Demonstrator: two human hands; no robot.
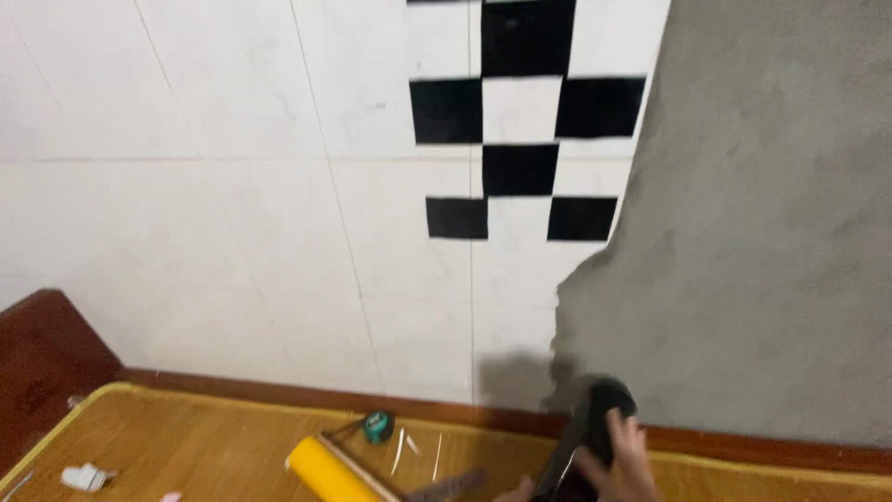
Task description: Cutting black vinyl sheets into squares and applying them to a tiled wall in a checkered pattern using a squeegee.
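My right hand (624, 455) grips a black rolled sheet (595, 414) low on the wall, at the edge of the bare grey plaster (771, 232). Only the fingertips of my left hand (518, 489) show at the bottom edge, beside the sheet's lower end; its grip is hidden. Black squares (520, 169) are stuck in a checker pattern on the white wall panels (232, 214) above.
A wooden board (186, 446) lies below the wall with a yellow roll (327, 469), a green and black tape measure (378, 426), a dark ruler (448, 485) and a small white object (86, 477) on it. A dark wooden corner piece (37, 358) stands at the left.
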